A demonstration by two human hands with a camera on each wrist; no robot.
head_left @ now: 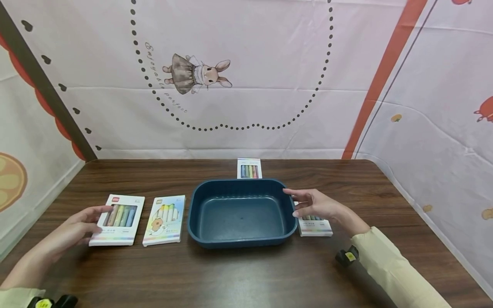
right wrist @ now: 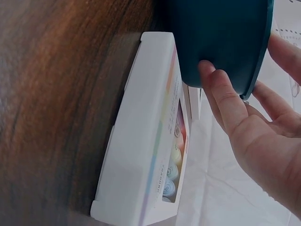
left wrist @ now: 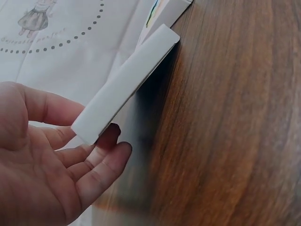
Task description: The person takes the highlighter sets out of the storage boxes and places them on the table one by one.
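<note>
My left hand (head_left: 77, 224) grips the left edge of a white box of coloured sticks (head_left: 122, 220), whose window shows several muted colours. In the left wrist view the thumb lies on one face of this box (left wrist: 124, 84) and the fingers are under the other, its near side raised off the table. My right hand (head_left: 313, 203) pinches the right rim of an empty dark blue plastic bin (head_left: 242, 218). The right wrist view shows fingertips on the bin's outer wall (right wrist: 221, 33). Below that hand lies another windowed box (head_left: 316, 227), partly hidden by it.
A white and pale-blue box (head_left: 164, 220) with a cartoon picture lies between the left box and the bin. Behind the bin is another windowed box (head_left: 249, 167). The brown wooden table (head_left: 246, 273) meets a printed cloth (head_left: 246, 102) at its back edge.
</note>
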